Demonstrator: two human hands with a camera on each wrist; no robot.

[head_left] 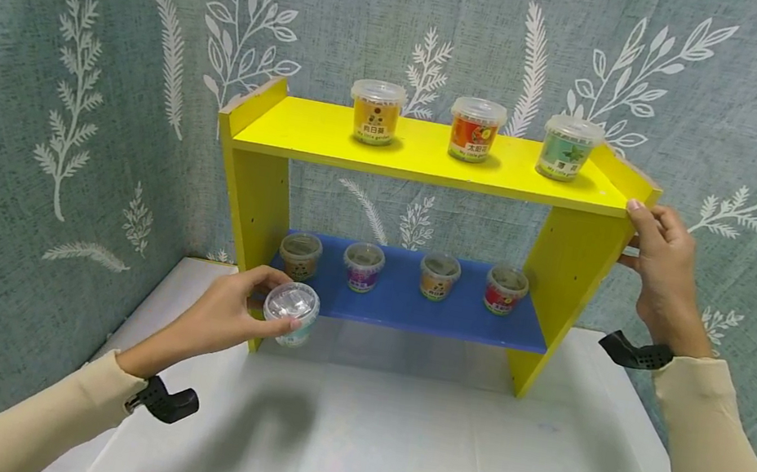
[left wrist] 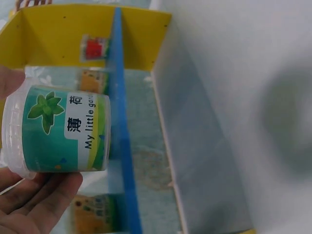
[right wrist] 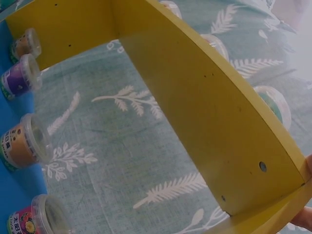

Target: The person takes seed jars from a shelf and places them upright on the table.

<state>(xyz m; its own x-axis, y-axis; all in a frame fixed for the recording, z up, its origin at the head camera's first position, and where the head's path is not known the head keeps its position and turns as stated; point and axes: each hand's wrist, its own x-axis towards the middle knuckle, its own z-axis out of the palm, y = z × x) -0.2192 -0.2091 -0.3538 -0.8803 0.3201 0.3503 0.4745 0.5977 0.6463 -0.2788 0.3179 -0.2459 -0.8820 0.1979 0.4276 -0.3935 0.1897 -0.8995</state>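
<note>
A small clear-lidded plastic cup (head_left: 292, 313) with a teal label and a mint-leaf picture is held by my left hand (head_left: 225, 315), thumb on one side and fingers on the other. It hangs in front of the lower left of a yellow-and-blue shelf (head_left: 291, 127). In the left wrist view the cup's label (left wrist: 61, 129) shows beside the blue board's edge. My right hand (head_left: 666, 269) grips the shelf's upper right side, its thumb on the front corner and its fingers partly hidden behind the panel.
On the yellow top board stand cups with orange (head_left: 377, 114), red (head_left: 474, 131) and green (head_left: 568, 149) labels. Several similar cups line the blue lower board (head_left: 402, 318), including a purple one (head_left: 363, 268). Beneath is a white table (head_left: 389, 452); patterned cloth hangs behind.
</note>
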